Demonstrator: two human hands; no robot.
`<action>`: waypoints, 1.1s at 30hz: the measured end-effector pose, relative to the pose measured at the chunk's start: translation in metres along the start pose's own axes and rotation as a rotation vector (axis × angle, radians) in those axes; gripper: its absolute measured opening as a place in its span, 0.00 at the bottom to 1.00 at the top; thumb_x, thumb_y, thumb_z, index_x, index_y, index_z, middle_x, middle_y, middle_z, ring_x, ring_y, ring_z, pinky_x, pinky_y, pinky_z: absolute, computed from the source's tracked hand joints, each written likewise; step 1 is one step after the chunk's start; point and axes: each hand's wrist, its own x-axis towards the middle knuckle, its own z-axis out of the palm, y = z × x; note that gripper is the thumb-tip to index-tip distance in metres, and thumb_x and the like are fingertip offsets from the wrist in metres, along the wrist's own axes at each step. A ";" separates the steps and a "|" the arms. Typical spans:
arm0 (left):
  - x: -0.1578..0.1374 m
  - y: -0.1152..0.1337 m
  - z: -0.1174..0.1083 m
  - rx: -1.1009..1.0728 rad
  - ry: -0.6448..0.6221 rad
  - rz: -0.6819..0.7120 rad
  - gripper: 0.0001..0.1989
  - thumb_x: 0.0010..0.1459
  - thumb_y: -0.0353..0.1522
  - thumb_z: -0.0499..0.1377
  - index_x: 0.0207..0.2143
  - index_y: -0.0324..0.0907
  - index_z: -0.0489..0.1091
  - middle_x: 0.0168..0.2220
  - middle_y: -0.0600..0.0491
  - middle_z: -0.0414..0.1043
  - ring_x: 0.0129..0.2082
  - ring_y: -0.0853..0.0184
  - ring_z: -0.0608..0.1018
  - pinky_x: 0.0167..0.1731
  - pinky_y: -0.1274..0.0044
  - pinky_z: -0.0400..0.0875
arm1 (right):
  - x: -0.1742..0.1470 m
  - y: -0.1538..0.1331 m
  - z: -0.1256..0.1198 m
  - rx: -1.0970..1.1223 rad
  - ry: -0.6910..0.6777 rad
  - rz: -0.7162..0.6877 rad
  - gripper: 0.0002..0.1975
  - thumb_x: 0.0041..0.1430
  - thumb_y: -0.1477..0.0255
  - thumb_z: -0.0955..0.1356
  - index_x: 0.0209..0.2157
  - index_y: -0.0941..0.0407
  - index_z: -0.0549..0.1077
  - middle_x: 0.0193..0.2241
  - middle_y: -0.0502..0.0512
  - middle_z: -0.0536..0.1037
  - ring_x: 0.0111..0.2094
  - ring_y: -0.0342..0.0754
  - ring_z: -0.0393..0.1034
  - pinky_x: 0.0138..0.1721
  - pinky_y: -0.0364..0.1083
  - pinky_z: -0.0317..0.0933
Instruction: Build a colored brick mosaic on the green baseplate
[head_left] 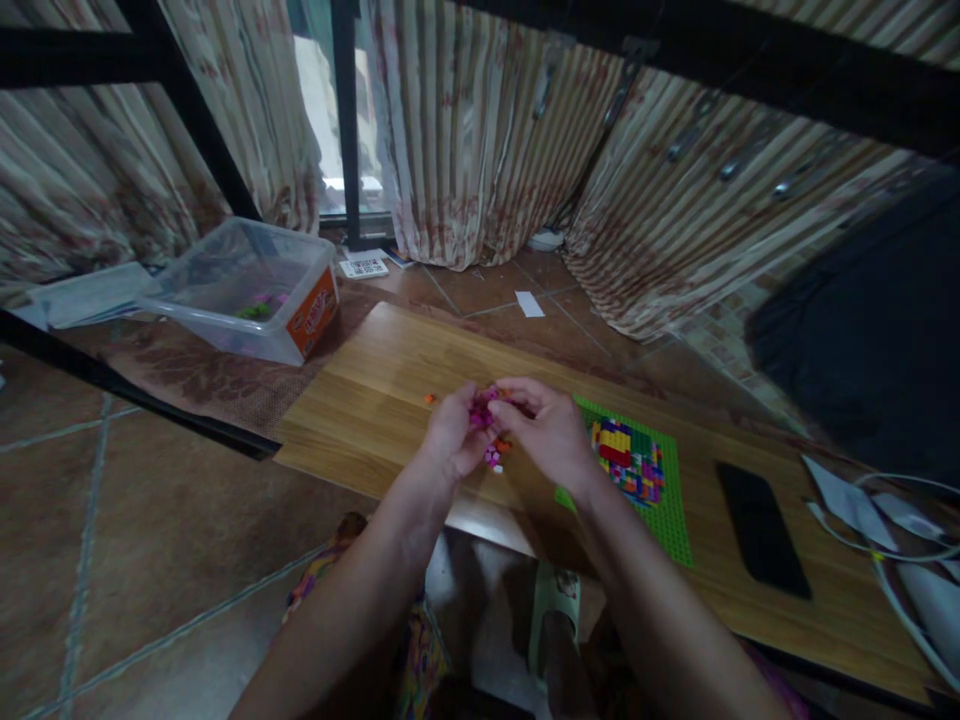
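Both my hands meet above the wooden table [360, 400]. My left hand [452, 436] and my right hand [547, 430] pinch a small cluster of pink and magenta bricks [481, 410] between their fingertips. A few loose pink, white and orange bricks [495, 455] lie on the wood just below my hands, and one orange brick [428, 398] sits to the left. Right of my right hand lies a green baseplate [671, 510] with a patch of yellow, red and mixed-colour bricks [628, 458] built on it.
A clear plastic bin [247, 290] with an orange label and a few bricks inside stands on the floor at the far left. A black phone [761, 528] lies right of the baseplate, with papers and white cables [885, 535] at the table's right end. Curtains hang behind.
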 end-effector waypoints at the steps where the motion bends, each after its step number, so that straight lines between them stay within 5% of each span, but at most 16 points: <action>1: 0.000 0.001 0.000 -0.017 -0.012 0.001 0.12 0.60 0.25 0.49 0.25 0.36 0.67 0.22 0.50 0.69 0.21 0.72 0.72 0.25 0.81 0.69 | 0.001 0.001 0.000 0.022 0.026 0.005 0.12 0.55 0.68 0.68 0.41 0.56 0.76 0.34 0.53 0.81 0.31 0.45 0.75 0.34 0.43 0.67; 5: -0.001 0.014 -0.005 -0.032 0.036 0.097 0.10 0.57 0.22 0.50 0.26 0.35 0.67 0.21 0.51 0.69 0.20 0.76 0.71 0.21 0.85 0.66 | 0.002 0.013 -0.001 -0.150 0.071 -0.039 0.11 0.60 0.69 0.64 0.37 0.56 0.78 0.31 0.53 0.80 0.30 0.46 0.73 0.35 0.44 0.65; 10: -0.004 0.030 -0.009 -0.011 0.100 0.193 0.08 0.57 0.23 0.50 0.26 0.37 0.66 0.19 0.54 0.67 0.16 0.77 0.67 0.16 0.86 0.58 | 0.005 0.034 -0.001 -0.540 -0.225 -0.191 0.15 0.59 0.79 0.62 0.36 0.54 0.80 0.36 0.54 0.77 0.37 0.46 0.71 0.41 0.44 0.61; 14: -0.006 0.031 -0.009 0.029 0.119 0.194 0.08 0.57 0.25 0.51 0.26 0.37 0.66 0.19 0.54 0.67 0.16 0.77 0.68 0.16 0.85 0.59 | 0.010 0.044 -0.001 -0.656 -0.314 -0.213 0.14 0.58 0.80 0.63 0.36 0.54 0.79 0.37 0.54 0.75 0.39 0.46 0.70 0.42 0.43 0.60; 19: -0.004 0.025 -0.012 0.080 0.152 0.172 0.11 0.60 0.28 0.50 0.25 0.37 0.67 0.20 0.52 0.69 0.20 0.74 0.71 0.22 0.83 0.66 | 0.010 0.033 -0.004 -0.609 -0.254 -0.174 0.10 0.59 0.77 0.64 0.35 0.56 0.78 0.36 0.55 0.75 0.38 0.46 0.70 0.42 0.44 0.60; 27: 0.001 0.012 -0.012 -0.035 0.058 0.085 0.11 0.59 0.25 0.49 0.24 0.36 0.67 0.22 0.49 0.69 0.20 0.72 0.72 0.21 0.81 0.66 | 0.009 -0.003 0.013 -0.045 -0.128 -0.151 0.12 0.57 0.76 0.66 0.42 0.55 0.76 0.35 0.50 0.79 0.35 0.44 0.73 0.38 0.43 0.64; 30: 0.000 0.022 -0.015 -0.108 0.094 0.173 0.10 0.56 0.21 0.50 0.24 0.36 0.66 0.21 0.52 0.68 0.20 0.75 0.71 0.21 0.84 0.64 | 0.012 0.004 0.017 -0.195 -0.061 -0.189 0.10 0.59 0.76 0.65 0.39 0.55 0.77 0.35 0.52 0.79 0.36 0.45 0.73 0.40 0.44 0.63; 33: -0.001 0.037 -0.019 -0.145 0.135 0.300 0.10 0.56 0.21 0.50 0.24 0.37 0.66 0.19 0.55 0.67 0.19 0.77 0.70 0.19 0.86 0.61 | 0.014 0.015 0.019 -0.469 -0.203 -0.223 0.11 0.60 0.78 0.64 0.36 0.54 0.79 0.36 0.54 0.77 0.39 0.47 0.71 0.43 0.45 0.61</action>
